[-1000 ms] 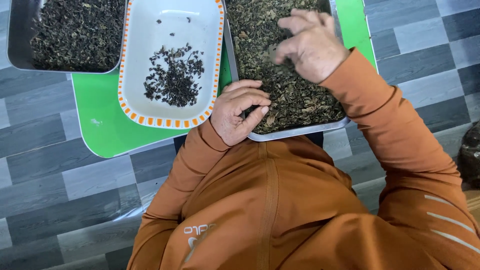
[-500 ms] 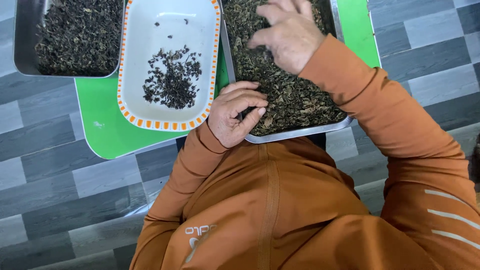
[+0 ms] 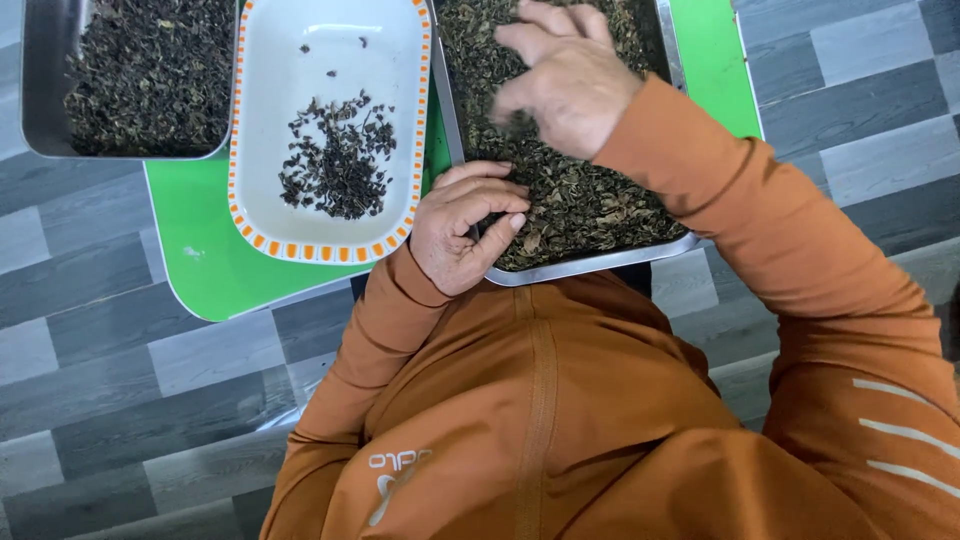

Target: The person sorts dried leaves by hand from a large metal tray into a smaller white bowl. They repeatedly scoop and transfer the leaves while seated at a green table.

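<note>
So the person in the orange top is sorting dried leaves, looks like tea; right hand (image 3: 565, 85) hovers over the metal tray (image 3: 600, 262) with fingers loosely spread, a bit blurred, can't tell if it's pinching anything; left hand (image 3: 462, 232) sits curled at the tray's near corner, fingers narrow, maybe cupping a few bits; the dried leaves (image 3: 580, 200) fill that tray; the white dish with orange rim (image 3: 335, 245) just beside it has only 1 small heap of dark pieces (image 3: 335, 165); I'd say early days, most is left to pick through; a second metal tray (image 3: 40, 130) of leaves sits far left, all on a green worktop (image 3: 200, 260).
</note>
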